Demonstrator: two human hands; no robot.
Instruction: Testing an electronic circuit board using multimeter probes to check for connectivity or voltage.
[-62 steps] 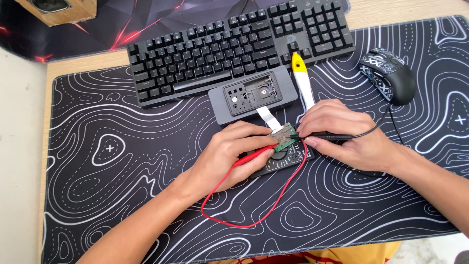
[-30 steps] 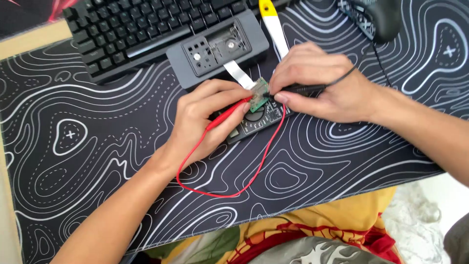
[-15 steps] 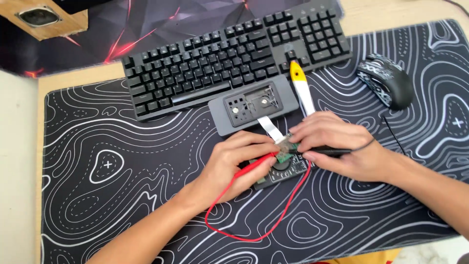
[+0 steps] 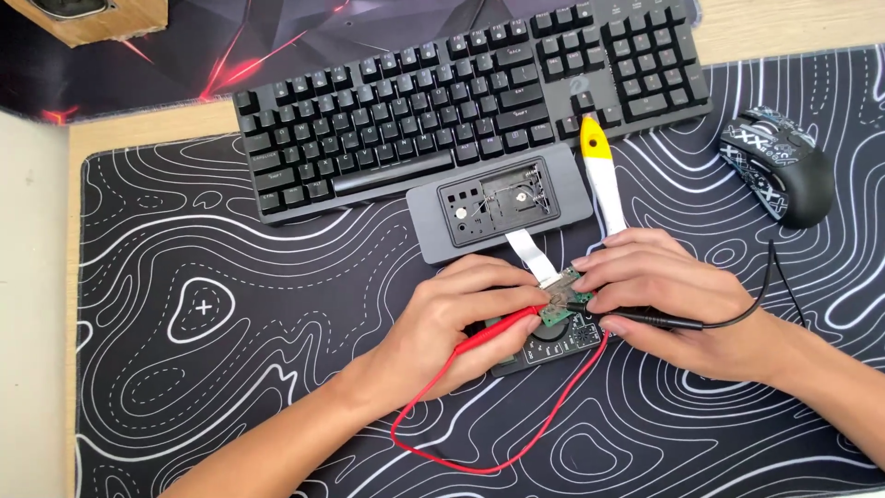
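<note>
Little has shifted since half a second ago: both hands stay on the board, probes down.
Near the mat's (image 4: 184, 387) front edge at mid-tabletop, below the keyboard (image 4: 461, 101) and grey case (image 4: 502, 198), the left hand (image 4: 461, 323) pinches the red probe (image 4: 502, 327), wrist flat, fingers curled; the right hand (image 4: 668, 300) pinches the black probe (image 4: 645, 320) and steadies the green board (image 4: 558, 304) over the meter (image 4: 553, 346). Good contact probably needs braced palms and still tips.

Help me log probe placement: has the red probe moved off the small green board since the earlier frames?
No. The red probe in the left hand sits with its tip at the green board, just below the grey case, as before.
</note>
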